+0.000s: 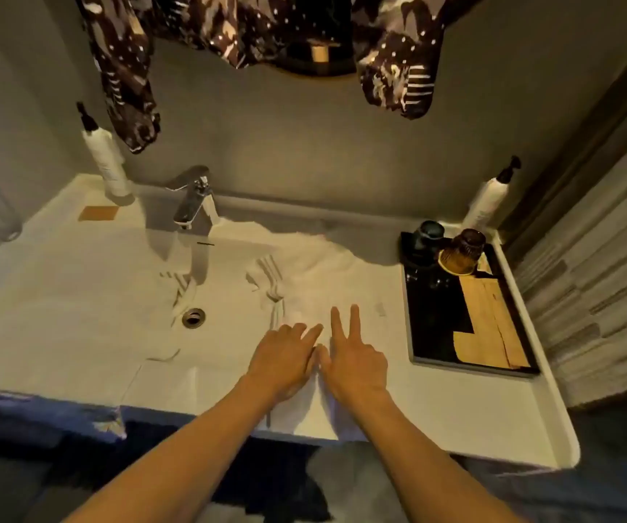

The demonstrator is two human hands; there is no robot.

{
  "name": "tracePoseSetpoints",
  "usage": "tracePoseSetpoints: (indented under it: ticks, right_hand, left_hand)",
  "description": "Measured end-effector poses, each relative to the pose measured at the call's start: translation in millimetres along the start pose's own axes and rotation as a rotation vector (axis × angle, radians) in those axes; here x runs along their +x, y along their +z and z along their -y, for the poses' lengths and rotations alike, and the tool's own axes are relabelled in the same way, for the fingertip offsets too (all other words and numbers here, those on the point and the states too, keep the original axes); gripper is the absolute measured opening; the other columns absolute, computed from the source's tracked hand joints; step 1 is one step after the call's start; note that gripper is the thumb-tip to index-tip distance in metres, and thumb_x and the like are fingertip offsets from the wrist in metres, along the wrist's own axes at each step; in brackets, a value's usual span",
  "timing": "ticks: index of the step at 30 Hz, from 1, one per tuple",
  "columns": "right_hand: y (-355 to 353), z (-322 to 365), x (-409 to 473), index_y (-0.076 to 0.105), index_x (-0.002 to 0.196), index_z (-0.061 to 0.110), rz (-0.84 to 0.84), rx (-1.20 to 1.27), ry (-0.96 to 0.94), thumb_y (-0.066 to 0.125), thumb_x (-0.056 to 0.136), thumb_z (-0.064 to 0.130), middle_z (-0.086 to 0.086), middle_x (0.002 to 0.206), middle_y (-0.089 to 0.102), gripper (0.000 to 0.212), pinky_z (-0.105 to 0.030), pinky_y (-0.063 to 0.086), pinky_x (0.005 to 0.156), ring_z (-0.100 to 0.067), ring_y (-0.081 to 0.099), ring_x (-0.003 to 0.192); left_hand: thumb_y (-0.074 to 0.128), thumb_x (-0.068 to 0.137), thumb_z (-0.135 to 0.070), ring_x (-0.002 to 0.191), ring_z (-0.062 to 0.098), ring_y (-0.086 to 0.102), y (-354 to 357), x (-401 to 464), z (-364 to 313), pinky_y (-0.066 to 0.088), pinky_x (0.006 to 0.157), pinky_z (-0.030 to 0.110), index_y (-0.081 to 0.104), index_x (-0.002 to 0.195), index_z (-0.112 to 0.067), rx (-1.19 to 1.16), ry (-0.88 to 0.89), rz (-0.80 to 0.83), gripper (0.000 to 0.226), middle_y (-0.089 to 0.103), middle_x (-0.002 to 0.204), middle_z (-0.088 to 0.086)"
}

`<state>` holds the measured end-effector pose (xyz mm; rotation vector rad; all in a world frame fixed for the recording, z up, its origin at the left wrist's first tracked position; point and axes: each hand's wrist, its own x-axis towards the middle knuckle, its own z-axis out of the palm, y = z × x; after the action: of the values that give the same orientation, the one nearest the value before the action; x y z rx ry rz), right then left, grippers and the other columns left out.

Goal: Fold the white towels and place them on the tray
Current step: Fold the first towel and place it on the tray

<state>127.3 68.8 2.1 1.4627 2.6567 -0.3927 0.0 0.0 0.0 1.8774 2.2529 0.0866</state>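
Both hands sit side by side, pressing flat on a white towel point(315, 296) spread over the counter point(59, 296) between the sink drain point(193, 317) and the black tray point(432, 334). Left hand point(285, 356) has fingers loosely spread, right hand point(353, 360) has two fingers extended, neither really gripping. Towel edges are hard to make out, white on white.

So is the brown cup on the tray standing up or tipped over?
Tipped over. The brown cup lies on its side at the back of the black tray, its open mouth facing the camera.
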Motion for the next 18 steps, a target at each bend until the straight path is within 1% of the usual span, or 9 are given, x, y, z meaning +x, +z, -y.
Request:
tracePoseSetpoints:
  ticks: [2,4,6,8,11,13,15,16,18]
  right_hand:
    - [15,1,2,0.003,0.156,0.027,0.083,-0.009,0.047,0.022,0.101,0.053,-0.004,0.166,-0.004,0.064,-0.046,0.042,0.1,-0.035,0.043,0.131]
    - [39,-3,-2,0.009,0.157,0.023,0.143,-0.091,0.081,0.018,0.101,0.052,-0.005,0.165,0.006,0.063,-0.052,0.025,0.112,-0.034,0.024,0.144]
    - [55,-5,-6,0.012,0.156,0.02,0.2,-0.152,0.082,0.019,0.1,0.053,-0.009,0.164,0.011,0.065,-0.054,0.02,0.114,-0.034,0.016,0.147]
    - [69,-8,-10,0.023,0.154,0.017,0.198,-0.148,0.093,0.024,0.099,0.053,-0.014,0.162,0.021,0.066,-0.057,0.029,0.11,-0.037,0.026,0.144]
    - [81,-10,-15,0.054,0.139,0.015,0.117,-0.105,0.105,0.032,0.091,0.056,-0.015,0.144,0.052,0.067,-0.058,0.048,0.094,-0.038,0.054,0.126]
    - [89,-22,-21,0.048,0.143,0.017,0.0,-0.07,0.116,0.033,0.094,0.055,-0.013,0.148,0.047,0.064,-0.055,0.041,0.103,-0.035,0.049,0.132]
    - [88,-41,-31,0.035,0.151,0.016,-0.08,-0.062,0.262,0.035,0.096,0.055,-0.014,0.157,0.034,0.067,-0.053,0.027,0.112,-0.035,0.034,0.142]
    - [83,-49,-36,0.029,0.153,0.015,-0.06,-0.042,0.38,0.035,0.096,0.056,-0.015,0.158,0.03,0.07,-0.051,0.026,0.112,-0.035,0.031,0.143]
    - [70,-65,-44,0.031,0.148,0.01,-0.035,-0.021,0.549,0.037,0.095,0.056,-0.016,0.147,0.042,0.07,-0.047,0.038,0.1,-0.033,0.041,0.131]
  left_hand:
    - [0.015,0.096,-0.044,0.126,0.032,0.049,18,1,0,0.044,0.098,0.043,0.033,0.149,-0.023,-0.059,0.003,0.069,0.06,0.047,0.146,0.009]
    - [0.025,0.101,-0.039,0.144,0.03,0.028,45,-3,3,0.029,0.115,0.044,0.023,0.154,-0.021,-0.06,0.024,0.127,0.056,0.028,0.159,0.009]
    - [0.008,0.099,-0.047,0.15,0.029,0.009,64,-8,7,0.011,0.121,0.045,0.015,0.156,-0.018,-0.071,0.039,0.175,0.064,0.011,0.164,0.007]
    - [-0.01,0.094,-0.055,0.151,0.029,0.003,87,-12,15,0.002,0.122,0.045,0.012,0.156,-0.017,-0.068,0.058,0.167,0.076,0.005,0.164,0.006]
    - [0.008,0.101,-0.054,0.15,0.029,0.007,111,-20,21,0.004,0.116,0.047,0.016,0.156,-0.015,-0.018,0.09,0.091,0.068,0.011,0.163,0.009]
    - [0.019,0.1,-0.059,0.151,0.027,0.001,112,-27,26,0.003,0.117,0.047,0.008,0.157,-0.018,-0.064,0.115,0.057,0.071,0.004,0.164,0.007]
    - [0.026,0.094,-0.07,0.151,0.026,-0.006,107,-41,33,0.0,0.118,0.049,0.002,0.157,-0.02,-0.067,0.155,0.04,0.084,-0.005,0.164,0.008]
    - [0.031,0.089,-0.074,0.15,0.027,-0.009,104,-50,38,0.0,0.119,0.05,-0.001,0.157,-0.021,-0.046,0.171,0.063,0.092,-0.009,0.163,0.009]
    - [0.05,0.082,-0.067,0.15,0.03,-0.006,99,-72,47,0.005,0.121,0.054,-0.001,0.157,-0.021,0.03,0.181,0.119,0.102,-0.01,0.163,0.012]
